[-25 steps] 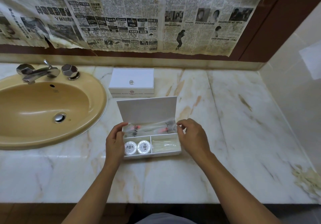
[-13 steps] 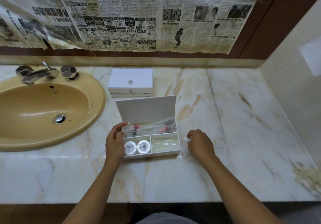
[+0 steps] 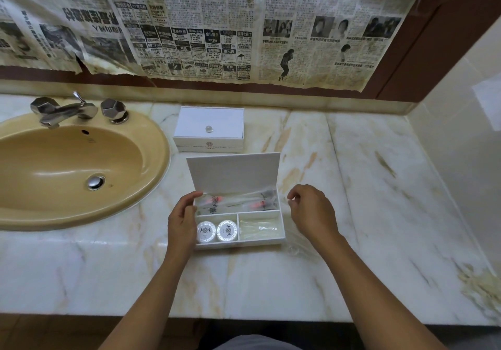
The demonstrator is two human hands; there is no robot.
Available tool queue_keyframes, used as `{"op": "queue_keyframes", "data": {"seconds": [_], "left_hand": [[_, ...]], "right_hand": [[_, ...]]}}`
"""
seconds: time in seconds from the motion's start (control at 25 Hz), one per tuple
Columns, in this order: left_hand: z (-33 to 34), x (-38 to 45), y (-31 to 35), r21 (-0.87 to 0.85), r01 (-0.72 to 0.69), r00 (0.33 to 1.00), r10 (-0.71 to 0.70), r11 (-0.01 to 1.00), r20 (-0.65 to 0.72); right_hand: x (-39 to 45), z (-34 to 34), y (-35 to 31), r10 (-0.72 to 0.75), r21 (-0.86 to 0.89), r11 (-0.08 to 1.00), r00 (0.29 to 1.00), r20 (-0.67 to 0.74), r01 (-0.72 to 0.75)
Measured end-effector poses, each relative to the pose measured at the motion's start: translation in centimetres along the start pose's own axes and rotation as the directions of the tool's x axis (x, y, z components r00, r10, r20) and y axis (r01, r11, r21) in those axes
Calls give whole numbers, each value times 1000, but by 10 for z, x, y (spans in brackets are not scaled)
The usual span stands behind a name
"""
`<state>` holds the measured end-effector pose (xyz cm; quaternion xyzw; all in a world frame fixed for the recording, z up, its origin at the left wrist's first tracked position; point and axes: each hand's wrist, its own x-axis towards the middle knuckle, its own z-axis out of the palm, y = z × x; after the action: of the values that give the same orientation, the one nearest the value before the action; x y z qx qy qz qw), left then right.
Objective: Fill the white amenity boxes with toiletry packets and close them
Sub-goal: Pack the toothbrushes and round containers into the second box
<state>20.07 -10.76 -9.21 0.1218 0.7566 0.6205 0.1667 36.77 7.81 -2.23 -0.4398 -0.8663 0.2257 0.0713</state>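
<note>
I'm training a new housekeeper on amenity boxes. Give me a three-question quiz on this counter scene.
1. True or false: the open box has its lid fully shut.
2. How many round soap packets lie in the front left compartment?
3. Which hand touches the open box: A) the left hand, B) the right hand, C) neither?

Key
1. False; the lid stands upright, while the closed box sits behind it.
2. Two.
3. A; it rests on the box's left wall, while the right hand pinches a clear wrapper beside the box.
</note>
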Motion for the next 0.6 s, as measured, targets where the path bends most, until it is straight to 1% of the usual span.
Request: {"op": "queue_keyframes", "data": {"seconds": [0.12, 0.2, 0.24, 0.32, 0.44, 0.52, 0.6], "left_hand": [[0, 0, 1, 3, -2, 1000, 2, 1000, 1], [0, 0, 2, 2, 2, 1000, -2, 1000, -2], [0, -1, 2, 3, 0, 1000, 0, 1000, -1], [0, -1, 2, 7, -4, 1000, 4, 1000, -2], [0, 0, 1, 15, 6, 1000, -6, 1000, -12], [0, 0, 1, 15, 9, 1000, -9, 1000, -16], [0, 0, 1, 19, 7, 1000, -7, 1000, -14]], "right_hand": [[-4, -11, -21, -105, 32, 994, 993, -53, 107], [-8, -10, -33, -155, 62, 986, 987, -38, 157], [-10, -6, -38, -176, 74, 982, 984, 3, 175], [-15, 9, -45, -207, 71, 977, 968, 142, 199], [-23, 33, -49, -227, 25, 973, 921, 317, 231], [-28, 41, -48, -222, 6, 971, 898, 379, 237], [-29, 41, -48, -210, -5, 973, 895, 395, 231]]}}
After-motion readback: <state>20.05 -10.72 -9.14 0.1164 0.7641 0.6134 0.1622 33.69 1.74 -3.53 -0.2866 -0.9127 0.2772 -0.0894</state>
